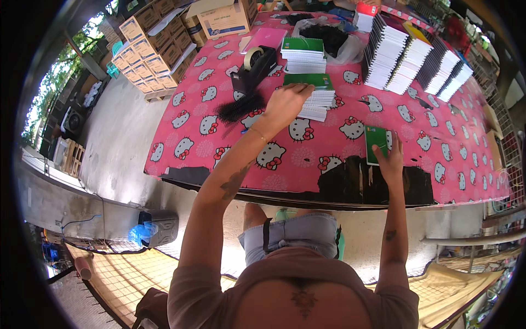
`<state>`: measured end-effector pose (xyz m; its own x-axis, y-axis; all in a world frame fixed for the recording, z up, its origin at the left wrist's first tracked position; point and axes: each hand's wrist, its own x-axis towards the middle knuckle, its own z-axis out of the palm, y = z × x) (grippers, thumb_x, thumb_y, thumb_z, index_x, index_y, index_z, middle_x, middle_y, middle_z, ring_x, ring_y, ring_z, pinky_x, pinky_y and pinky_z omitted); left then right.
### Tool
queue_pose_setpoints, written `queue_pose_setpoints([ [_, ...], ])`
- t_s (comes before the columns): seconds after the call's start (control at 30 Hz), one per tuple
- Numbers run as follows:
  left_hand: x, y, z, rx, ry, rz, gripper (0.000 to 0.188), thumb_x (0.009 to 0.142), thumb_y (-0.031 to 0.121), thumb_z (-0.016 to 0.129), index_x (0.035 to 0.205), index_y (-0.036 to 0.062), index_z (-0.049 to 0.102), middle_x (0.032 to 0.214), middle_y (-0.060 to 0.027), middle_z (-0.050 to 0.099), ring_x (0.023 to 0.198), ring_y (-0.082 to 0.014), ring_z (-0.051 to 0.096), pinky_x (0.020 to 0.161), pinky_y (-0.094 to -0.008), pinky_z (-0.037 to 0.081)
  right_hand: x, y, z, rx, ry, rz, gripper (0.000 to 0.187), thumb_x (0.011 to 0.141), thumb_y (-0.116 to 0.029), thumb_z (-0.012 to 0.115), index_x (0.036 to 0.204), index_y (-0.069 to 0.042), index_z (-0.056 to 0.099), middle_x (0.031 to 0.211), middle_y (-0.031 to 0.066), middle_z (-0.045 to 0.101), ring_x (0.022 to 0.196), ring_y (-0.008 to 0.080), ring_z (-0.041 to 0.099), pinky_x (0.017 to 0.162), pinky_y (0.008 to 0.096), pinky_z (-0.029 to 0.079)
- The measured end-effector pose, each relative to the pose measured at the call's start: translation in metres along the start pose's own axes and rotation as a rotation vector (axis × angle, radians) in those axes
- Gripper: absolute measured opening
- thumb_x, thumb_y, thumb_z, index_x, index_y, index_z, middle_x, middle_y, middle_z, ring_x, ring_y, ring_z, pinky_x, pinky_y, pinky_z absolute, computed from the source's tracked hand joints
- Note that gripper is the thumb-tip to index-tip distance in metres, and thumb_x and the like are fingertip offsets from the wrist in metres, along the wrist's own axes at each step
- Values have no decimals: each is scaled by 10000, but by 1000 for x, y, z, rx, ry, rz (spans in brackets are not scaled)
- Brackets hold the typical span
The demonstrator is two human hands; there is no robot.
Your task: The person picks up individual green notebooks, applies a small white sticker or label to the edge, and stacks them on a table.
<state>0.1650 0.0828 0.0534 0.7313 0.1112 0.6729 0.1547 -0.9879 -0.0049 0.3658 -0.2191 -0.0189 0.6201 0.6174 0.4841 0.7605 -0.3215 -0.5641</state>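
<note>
If the left hand (289, 102) pushes hard, the notebook pile (320, 100) under it might slide; I can't tell if it pinches. The right hand (390, 158) grips a green notebook (373, 140) near the table (298, 178) edge; slipping, it could fall. Brown boxes (145, 60) hide their insides; a clear bag (350, 50) holds black stuff (322, 41).

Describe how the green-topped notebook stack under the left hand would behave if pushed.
The notebook stack would probably slide apart, since no band shows around it. Being low for its width, it seems unlikely to topple.
</note>
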Motion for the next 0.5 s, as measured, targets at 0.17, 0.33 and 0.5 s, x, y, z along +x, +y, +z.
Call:
queue_pose_setpoints([
  [0.17,-39,68,-45,-28,-31,-12,279,825,77,642,1102,42,654,961,-125,668,884,-304,637,780,-395,488,-23,-96,17,480,-24,-92,701,777,-123,809,1386,-32,473,1312,164,544,1226,285,509,1015,420,416],
  [0.33,-103,82,-32,-345,-27,-81,157,859,87,636,1003,37,672,874,-144,645,823,-322,629,725,-418,491,-62,-107,73,752,-376,134,516,788,-29,765,1261,-63,562,1069,92,648,925,164,619,803,306,507],
  [0.5,-124,-63,-21,251,-42,-515,153,890,124,637,991,11,658,928,-182,639,861,-390,637,719,-472,534,-60,-120,78,746,-600,170,373,818,32,725,1151,-37,573,985,40,634,940,104,584,798,263,488],
])
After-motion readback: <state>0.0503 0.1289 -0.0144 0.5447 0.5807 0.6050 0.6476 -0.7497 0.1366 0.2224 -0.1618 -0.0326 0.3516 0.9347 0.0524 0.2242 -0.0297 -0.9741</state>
